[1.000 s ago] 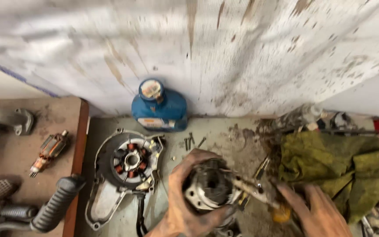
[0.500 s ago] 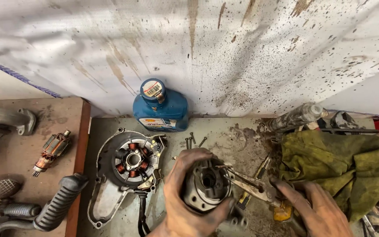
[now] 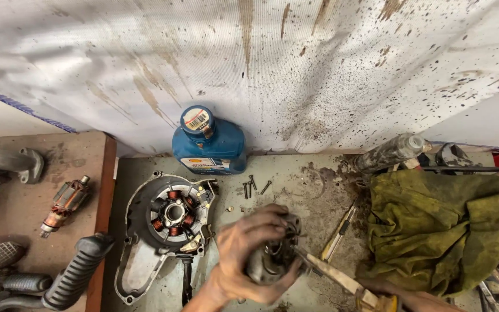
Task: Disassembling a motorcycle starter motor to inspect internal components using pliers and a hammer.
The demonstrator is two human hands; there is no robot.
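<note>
A small dark metal motor part [image 3: 272, 263] sits low on the counter [image 3: 295, 179], clamped in the left hand [image 3: 249, 254], whose fingers wrap over its top and side. A long worn tool [image 3: 333, 277] pokes into the part from the right; the right hand [image 3: 420, 300] at its yellow handle is mostly cut off by the frame edge, so its grip cannot be told. Just left of the left hand lies an engine cover with copper coils [image 3: 171, 216]. Beyond it stands a blue oil bottle [image 3: 209, 144], with loose screws [image 3: 255, 186] between. Right of the hands lies a green rag [image 3: 446, 225].
</note>
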